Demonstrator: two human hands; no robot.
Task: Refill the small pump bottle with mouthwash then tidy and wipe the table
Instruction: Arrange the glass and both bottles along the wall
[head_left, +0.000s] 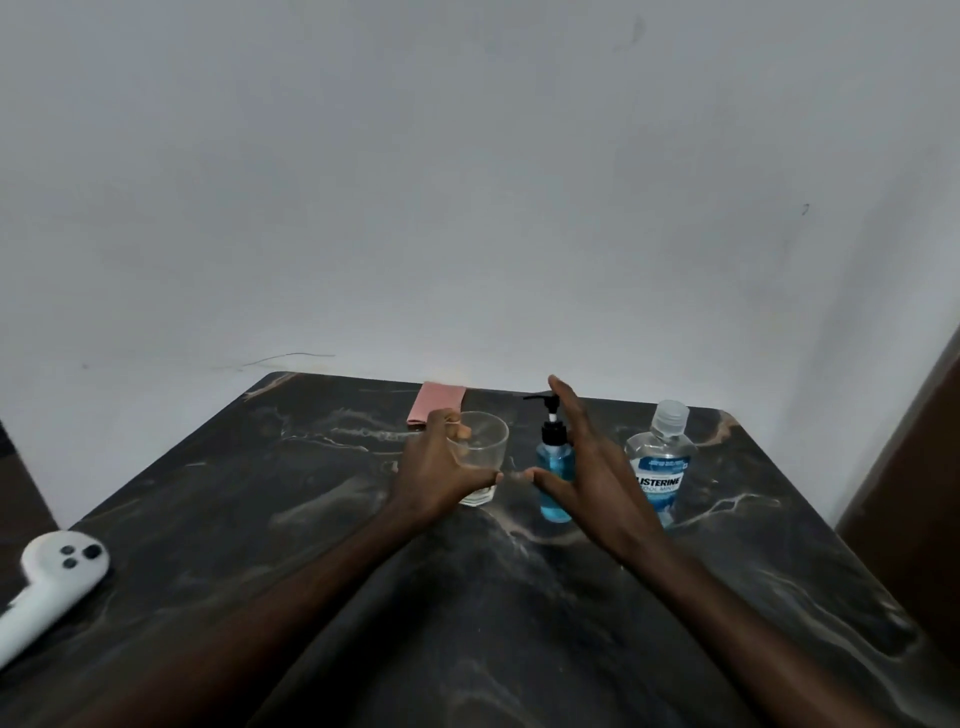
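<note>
A small pump bottle (554, 467) with blue liquid and a black pump stands mid-table. My right hand (587, 467) is spread open around its right side, thumb reaching in front of it, fingers up beside the pump head; whether it touches the bottle is unclear. My left hand (439, 467) is wrapped around a clear empty glass (483, 444) that stands left of the bottle. A large mouthwash bottle (662, 462) with a clear cap and blue label stands to the right, partly hidden behind my right hand.
A folded pink cloth (439, 402) lies at the back edge of the dark marbled table (311, 519), by the white wall. A white device (52, 577) rests at the table's left edge. A brown panel (914, 467) stands at the right.
</note>
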